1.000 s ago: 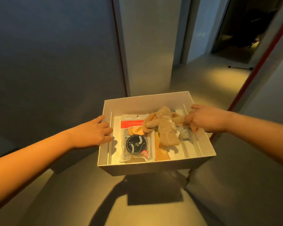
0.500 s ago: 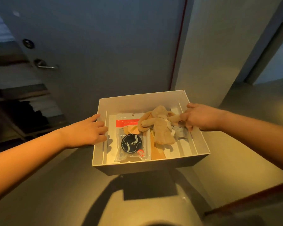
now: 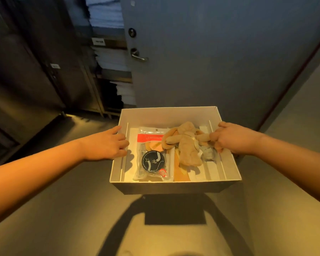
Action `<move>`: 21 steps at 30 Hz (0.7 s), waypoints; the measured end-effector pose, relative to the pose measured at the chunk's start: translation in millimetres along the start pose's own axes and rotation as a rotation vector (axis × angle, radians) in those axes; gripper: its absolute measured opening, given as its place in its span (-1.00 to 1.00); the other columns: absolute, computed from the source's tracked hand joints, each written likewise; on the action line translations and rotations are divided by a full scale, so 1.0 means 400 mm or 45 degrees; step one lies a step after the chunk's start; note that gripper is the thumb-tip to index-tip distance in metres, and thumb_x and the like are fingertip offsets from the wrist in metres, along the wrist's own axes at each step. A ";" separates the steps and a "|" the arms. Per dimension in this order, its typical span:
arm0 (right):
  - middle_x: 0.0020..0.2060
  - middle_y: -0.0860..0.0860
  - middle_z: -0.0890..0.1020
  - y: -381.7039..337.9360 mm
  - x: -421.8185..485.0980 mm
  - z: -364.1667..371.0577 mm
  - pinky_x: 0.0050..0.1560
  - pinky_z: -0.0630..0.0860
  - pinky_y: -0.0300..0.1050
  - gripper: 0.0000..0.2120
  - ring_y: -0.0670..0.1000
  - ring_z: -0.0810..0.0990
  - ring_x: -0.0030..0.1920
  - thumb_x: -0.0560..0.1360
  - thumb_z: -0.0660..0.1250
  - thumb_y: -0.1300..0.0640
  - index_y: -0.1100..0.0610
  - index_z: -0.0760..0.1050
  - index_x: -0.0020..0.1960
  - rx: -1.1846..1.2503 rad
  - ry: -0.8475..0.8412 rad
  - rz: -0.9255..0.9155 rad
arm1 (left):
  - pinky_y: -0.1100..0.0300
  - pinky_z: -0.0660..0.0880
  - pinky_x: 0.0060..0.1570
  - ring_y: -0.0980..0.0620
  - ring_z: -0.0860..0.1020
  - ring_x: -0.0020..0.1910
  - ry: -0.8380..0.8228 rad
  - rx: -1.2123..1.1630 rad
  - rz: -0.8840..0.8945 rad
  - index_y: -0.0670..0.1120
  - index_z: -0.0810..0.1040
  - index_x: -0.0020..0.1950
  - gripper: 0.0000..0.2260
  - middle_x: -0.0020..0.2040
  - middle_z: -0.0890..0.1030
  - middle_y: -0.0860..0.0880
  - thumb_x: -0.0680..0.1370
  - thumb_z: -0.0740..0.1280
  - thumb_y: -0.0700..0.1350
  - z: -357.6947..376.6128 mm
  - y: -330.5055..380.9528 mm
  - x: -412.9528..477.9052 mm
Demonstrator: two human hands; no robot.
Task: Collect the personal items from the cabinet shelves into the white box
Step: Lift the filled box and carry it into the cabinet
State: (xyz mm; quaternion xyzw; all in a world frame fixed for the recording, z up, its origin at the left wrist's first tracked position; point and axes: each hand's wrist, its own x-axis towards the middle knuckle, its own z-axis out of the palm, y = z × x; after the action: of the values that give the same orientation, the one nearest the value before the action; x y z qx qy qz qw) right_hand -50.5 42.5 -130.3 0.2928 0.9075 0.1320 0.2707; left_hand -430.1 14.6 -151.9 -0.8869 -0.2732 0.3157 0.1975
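Box [image 3: 174, 185] holds beige plush toy [image 3: 187, 145], clear packet [image 3: 153, 154].

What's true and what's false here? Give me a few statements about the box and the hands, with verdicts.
1. The white box stands on the floor. False: the left hand and right hand hold it in the air.
2. A beige plush toy lies in the box. True.
3. The packet with the black disc lies right of the toy. False: it lies left of it.
4. The right hand's fingers curl over the box's right wall. True.
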 end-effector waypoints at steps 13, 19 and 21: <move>0.23 -0.10 0.49 -0.102 0.366 -0.214 0.39 0.13 -0.15 -0.77 -0.03 0.42 0.20 0.54 0.24 0.10 -0.08 0.52 0.16 -0.101 0.200 -0.278 | -0.22 -0.03 0.38 -0.08 0.32 0.24 -0.219 -0.251 -0.302 0.00 0.36 0.30 -0.70 0.21 0.41 -0.07 0.57 0.20 -0.15 0.208 0.011 -0.323; 0.21 -0.05 0.48 -0.194 0.552 -0.368 0.30 0.28 -0.07 -0.76 0.01 0.42 0.17 0.54 0.23 0.13 -0.03 0.52 0.17 -0.264 0.236 -0.424 | -0.19 -0.03 0.39 -0.05 0.33 0.23 -0.231 -0.334 -0.415 0.02 0.37 0.28 -0.69 0.20 0.42 -0.06 0.55 0.26 -0.17 0.345 -0.016 -0.505; 0.21 -0.05 0.48 -0.236 0.618 -0.417 0.31 0.25 -0.08 -0.74 0.01 0.43 0.17 0.55 0.21 0.13 -0.03 0.50 0.20 -0.294 0.290 -0.459 | -0.19 -0.02 0.39 -0.05 0.34 0.21 -0.236 -0.332 -0.457 0.00 0.38 0.26 -0.69 0.19 0.43 -0.07 0.54 0.27 -0.20 0.392 -0.025 -0.574</move>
State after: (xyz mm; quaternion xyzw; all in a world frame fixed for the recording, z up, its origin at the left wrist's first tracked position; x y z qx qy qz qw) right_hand -357.4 102.9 -133.7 0.0763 0.9486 0.2166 0.2176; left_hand -688.1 -89.9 -156.1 -0.8094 -0.4818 0.3178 0.1082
